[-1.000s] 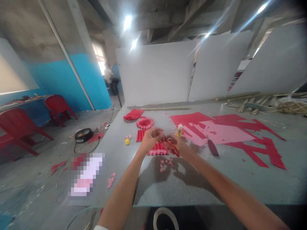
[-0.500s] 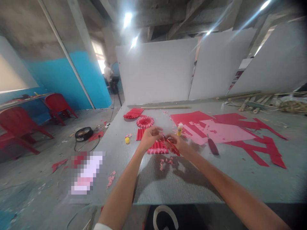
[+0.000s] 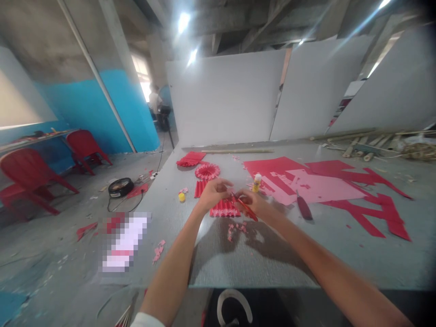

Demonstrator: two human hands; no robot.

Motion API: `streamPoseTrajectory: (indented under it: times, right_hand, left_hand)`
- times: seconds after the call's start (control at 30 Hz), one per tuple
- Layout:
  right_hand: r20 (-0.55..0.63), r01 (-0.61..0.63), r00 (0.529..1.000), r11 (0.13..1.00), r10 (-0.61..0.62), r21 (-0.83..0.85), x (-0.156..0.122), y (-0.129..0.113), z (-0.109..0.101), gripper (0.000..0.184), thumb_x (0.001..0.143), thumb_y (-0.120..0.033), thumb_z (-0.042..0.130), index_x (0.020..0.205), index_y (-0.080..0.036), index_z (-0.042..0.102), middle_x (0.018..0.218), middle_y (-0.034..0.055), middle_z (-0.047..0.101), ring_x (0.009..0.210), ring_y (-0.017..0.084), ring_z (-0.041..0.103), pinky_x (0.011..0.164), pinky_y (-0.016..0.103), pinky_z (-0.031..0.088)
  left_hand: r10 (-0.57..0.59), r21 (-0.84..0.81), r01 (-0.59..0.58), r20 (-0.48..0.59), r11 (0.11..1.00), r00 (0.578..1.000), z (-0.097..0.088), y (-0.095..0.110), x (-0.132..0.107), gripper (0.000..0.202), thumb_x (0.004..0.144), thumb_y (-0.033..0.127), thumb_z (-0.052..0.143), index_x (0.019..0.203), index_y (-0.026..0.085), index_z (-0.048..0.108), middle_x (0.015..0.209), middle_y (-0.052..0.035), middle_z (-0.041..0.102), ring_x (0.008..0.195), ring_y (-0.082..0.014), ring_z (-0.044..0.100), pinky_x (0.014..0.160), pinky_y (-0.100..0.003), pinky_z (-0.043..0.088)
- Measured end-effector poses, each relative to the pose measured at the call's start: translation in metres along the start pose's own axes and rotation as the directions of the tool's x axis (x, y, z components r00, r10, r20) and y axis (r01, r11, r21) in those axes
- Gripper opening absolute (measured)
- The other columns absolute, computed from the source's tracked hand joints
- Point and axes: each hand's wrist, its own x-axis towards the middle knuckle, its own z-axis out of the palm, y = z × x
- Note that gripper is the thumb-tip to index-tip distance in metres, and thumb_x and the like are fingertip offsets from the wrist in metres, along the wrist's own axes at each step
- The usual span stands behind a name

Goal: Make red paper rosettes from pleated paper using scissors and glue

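My left hand [image 3: 214, 196] is above the pleated red papers, its thumb and fingers brought together in a pinch. What lies between those fingertips is too small to make out. Close beside it, my right hand [image 3: 254, 203] grips a slim red tool [image 3: 250, 212] whose thin dark tip points toward the left fingers; its exact kind is unclear. Under the hands lies a pleated red paper [image 3: 225, 209] with a pink fringed edge. Another pleated red piece [image 3: 200, 188] is partly covered by my left hand. A round red paper rosette [image 3: 207, 171] with pink edging lies beyond.
An uncapped glue stick [image 3: 256, 182] stands behind my right hand, its yellow cap [image 3: 181, 197] at left. Pink scraps [image 3: 236, 229] lie in front. Red sheets [image 3: 371, 218], a pink sheet [image 3: 327, 188] and a dark red-handled tool [image 3: 304, 208] are right. Bamboo pieces [image 3: 357, 152] lie at the back.
The view has shifted slightly. Both hands keep nearly the same position over the pleated paper, with the red tool still in my right hand.
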Motion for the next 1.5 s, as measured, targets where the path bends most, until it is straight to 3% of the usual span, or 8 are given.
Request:
streamPoseTrajectory:
  times: [0.23, 0.73, 1.5]
  right_hand:
    - [0.005, -0.017, 1.0, 1.0, 0.017, -0.013, 0.0, 0.0, -0.001, 0.028, 0.078, -0.036, 0.073, 0.095, -0.022, 0.055, 0.062, -0.0067, 0.055, 0.049, 0.009, 0.046, 0.048, 0.024, 0.035]
    - [-0.041, 0.006, 0.999, 0.998, -0.003, 0.067, -0.002, -0.005, 0.004, 0.039, 0.076, -0.047, 0.078, 0.095, -0.023, 0.053, 0.064, -0.0059, 0.055, 0.049, 0.01, 0.048, 0.048, 0.025, 0.036]
    - [-0.079, 0.042, 0.996, 0.999, -0.04, 0.026, 0.0, 0.001, 0.001, 0.035, 0.079, -0.046, 0.076, 0.097, -0.024, 0.055, 0.065, -0.0049, 0.057, 0.049, 0.01, 0.045, 0.047, 0.026, 0.034]
  left_hand:
    - [-0.016, 0.015, 0.015, 0.041, 1.0, 0.999, -0.004, -0.003, 0.0, 0.027, 0.077, 0.02, 0.072, 0.102, 0.011, 0.07, 0.063, -0.0008, 0.063, 0.059, -0.0121, 0.061, 0.059, -0.023, 0.044]
    - [-0.004, -0.106, -0.001, -0.046, 0.994, 0.999, 0.004, -0.006, 0.003, 0.034, 0.075, 0.023, 0.075, 0.107, 0.012, 0.069, 0.074, -0.0022, 0.066, 0.063, -0.0115, 0.062, 0.062, -0.023, 0.047]
    - [0.03, -0.041, -0.032, -0.052, 0.999, 0.998, 0.006, -0.012, 0.004, 0.031, 0.079, 0.029, 0.075, 0.105, 0.013, 0.068, 0.072, 0.0001, 0.063, 0.066, -0.011, 0.062, 0.064, -0.022, 0.045]
